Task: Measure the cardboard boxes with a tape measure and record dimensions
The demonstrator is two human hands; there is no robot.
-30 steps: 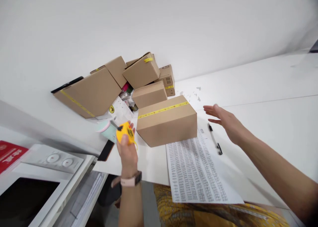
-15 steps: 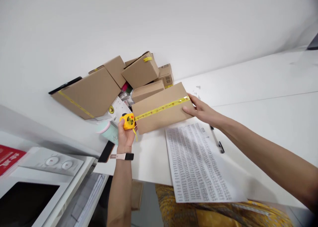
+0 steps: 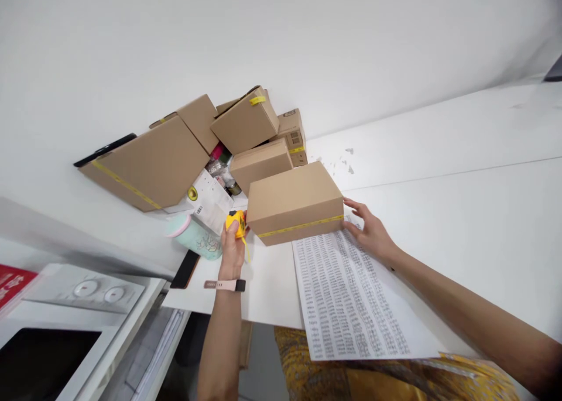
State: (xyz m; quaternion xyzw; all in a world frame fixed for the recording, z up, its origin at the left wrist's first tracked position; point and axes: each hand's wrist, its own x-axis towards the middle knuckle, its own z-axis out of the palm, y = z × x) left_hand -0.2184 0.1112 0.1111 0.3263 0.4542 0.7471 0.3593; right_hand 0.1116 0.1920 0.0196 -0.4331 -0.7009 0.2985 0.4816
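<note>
My left hand (image 3: 233,246) is closed round a yellow tape measure (image 3: 235,223). A short end of its yellow blade hangs down from it. Its fingertips reach the left end of a brown cardboard box (image 3: 294,193), partly hidden behind the tape measure. At the box's right end, my right hand (image 3: 371,230) grips the edge, thumb toward the front and fingers behind. The box lies broad side up, and a strip of yellow tape runs along its front face. Beneath its front right part, printed sheets of paper (image 3: 346,295) lie on the white table (image 3: 272,290).
Several cardboard boxes (image 3: 153,161) are piled at the back left against the wall. Near my left hand are a mint-green tumbler (image 3: 197,237), a white package with an avocado picture (image 3: 211,199) and a dark flat object (image 3: 187,269). A white microwave (image 3: 83,295) stands at lower left.
The box has turned, its taped face tipping to the front and its broad plain side coming up. Both hands moved with it, a little lower and to the right.
</note>
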